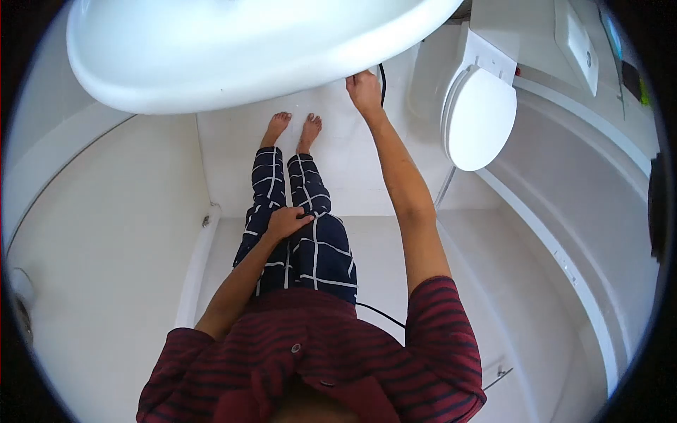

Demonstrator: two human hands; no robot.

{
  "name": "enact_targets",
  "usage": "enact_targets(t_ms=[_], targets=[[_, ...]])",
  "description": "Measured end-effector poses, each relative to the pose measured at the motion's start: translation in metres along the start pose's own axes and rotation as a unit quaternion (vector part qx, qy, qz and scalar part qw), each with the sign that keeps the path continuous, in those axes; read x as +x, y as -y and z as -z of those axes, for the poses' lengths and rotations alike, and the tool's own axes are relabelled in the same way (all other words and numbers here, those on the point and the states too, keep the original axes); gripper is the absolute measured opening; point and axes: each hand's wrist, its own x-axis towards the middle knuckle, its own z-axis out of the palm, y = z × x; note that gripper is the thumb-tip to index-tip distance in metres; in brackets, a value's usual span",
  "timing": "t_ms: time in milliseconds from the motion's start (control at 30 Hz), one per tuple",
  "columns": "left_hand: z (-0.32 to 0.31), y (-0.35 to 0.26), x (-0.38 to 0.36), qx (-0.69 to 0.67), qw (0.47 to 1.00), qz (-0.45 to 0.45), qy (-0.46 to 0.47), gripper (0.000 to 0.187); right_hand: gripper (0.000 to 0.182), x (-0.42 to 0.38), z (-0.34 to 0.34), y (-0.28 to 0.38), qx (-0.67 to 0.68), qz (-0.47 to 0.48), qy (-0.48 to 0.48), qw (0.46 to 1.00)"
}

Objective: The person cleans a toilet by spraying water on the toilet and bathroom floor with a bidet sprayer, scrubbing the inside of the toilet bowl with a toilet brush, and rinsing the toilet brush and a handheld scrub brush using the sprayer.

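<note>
My right hand (364, 92) is raised to the underside of the white washbasin (233, 77), its fingers curled. The basin rim partly hides the fingertips, and what they hold cannot be made out. A black cable (383, 84) hangs just to the right of that hand. My left hand (288, 223) rests on the thigh of the dark blue checked trousers (324, 247), the fingers lying over the cloth and part of them hard to see.
On the right stands a toilet with its white lid (481, 118) down. My bare feet (310, 130) are on the white floor below the basin. Behind me a black cable (381, 313) runs past my waist. A pale door or panel (120, 233) is on the left.
</note>
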Motion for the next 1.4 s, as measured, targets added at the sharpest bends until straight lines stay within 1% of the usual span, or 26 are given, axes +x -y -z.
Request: enact_targets(t_ms=[67,100,200,233,333,367,467,500,567,700,800,900,1000,1100,1200,1267,1400], targets=[[-0.002,0.008,-0.001,-0.021,1.000,0.008,-0.021,0.047,0.024,0.007,-0.005,-0.002,-0.030,0.009,-0.010,0.999],[-0.001,0.001,-0.002,-0.022,0.999,0.015,-0.019,0.047,0.027,0.015,-0.004,-0.011,-0.015,0.013,-0.006,1.000],[0.000,-0.008,-0.003,-0.013,1.000,0.015,-0.010,0.047,0.029,0.029,0.000,-0.015,-0.021,0.023,-0.038,0.999],[0.000,-0.009,-0.003,-0.002,1.000,0.017,-0.001,0.047,0.031,0.032,0.002,-0.015,-0.039,-0.003,-0.021,0.999],[0.004,-0.016,0.001,0.018,0.999,0.024,0.011,0.049,0.032,0.041,0.006,-0.024,-0.021,-0.011,-0.017,1.000],[0.003,-0.018,0.001,0.021,0.999,0.028,0.014,0.049,0.033,0.044,0.007,-0.027,-0.023,0.006,-0.030,0.999],[0.006,-0.020,-0.001,0.019,0.998,0.052,0.026,0.051,0.033,0.051,0.013,-0.033,0.010,-0.002,-0.030,1.000],[0.006,-0.019,0.000,0.017,0.998,0.052,0.022,0.052,0.033,0.054,0.014,-0.034,0.004,0.012,-0.042,0.999],[0.007,-0.020,-0.001,0.012,0.999,0.050,0.014,0.052,0.032,0.058,0.018,-0.036,0.007,0.005,-0.046,0.999],[0.011,-0.025,-0.002,0.005,0.997,0.076,0.032,0.052,0.033,0.065,0.028,-0.040,0.023,0.018,-0.069,0.997],[0.011,-0.024,-0.003,0.011,0.997,0.075,0.024,0.052,0.032,0.068,0.036,-0.039,0.006,-0.036,0.000,0.999],[0.011,-0.028,-0.006,0.014,0.997,0.071,0.014,0.052,0.034,0.070,0.043,-0.037,0.027,-0.022,-0.029,0.999],[0.012,-0.029,-0.006,0.015,0.997,0.075,0.021,0.051,0.036,0.074,0.044,-0.040,0.034,-0.027,-0.016,0.999],[0.012,-0.029,-0.006,0.019,0.997,0.076,0.021,0.051,0.031,0.074,0.042,-0.039,0.079,-0.014,-0.078,0.994],[0.006,-0.029,-0.009,0.016,0.998,0.061,-0.004,0.051,0.031,0.072,0.049,-0.034,0.081,-0.027,-0.041,0.996],[0.004,-0.025,-0.009,0.015,0.998,0.046,-0.027,0.051,0.032,0.071,0.048,-0.035,0.076,-0.045,-0.035,0.996],[0.005,-0.028,-0.008,0.021,0.998,0.054,0.007,0.051,0.032,0.065,0.049,-0.040,0.082,-0.059,-0.030,0.994]])
